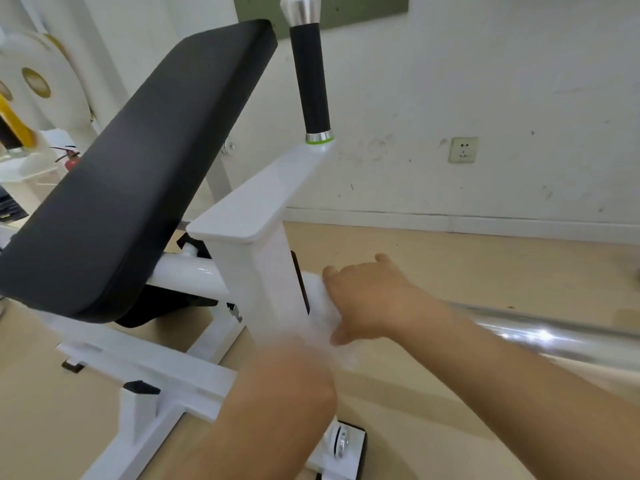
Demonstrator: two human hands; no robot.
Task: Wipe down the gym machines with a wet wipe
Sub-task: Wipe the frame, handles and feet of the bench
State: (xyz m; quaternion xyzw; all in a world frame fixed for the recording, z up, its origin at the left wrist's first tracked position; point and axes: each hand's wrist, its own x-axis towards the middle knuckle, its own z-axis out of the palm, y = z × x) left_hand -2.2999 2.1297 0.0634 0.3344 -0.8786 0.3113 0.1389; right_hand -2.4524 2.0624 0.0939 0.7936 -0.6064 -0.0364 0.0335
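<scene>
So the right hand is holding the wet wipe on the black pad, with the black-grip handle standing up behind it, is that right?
Not quite. In the head view the right hand holds the wet wipe against the white upright post of the frame, not on the black pad. The black-grip handle does stand up behind it.
</scene>
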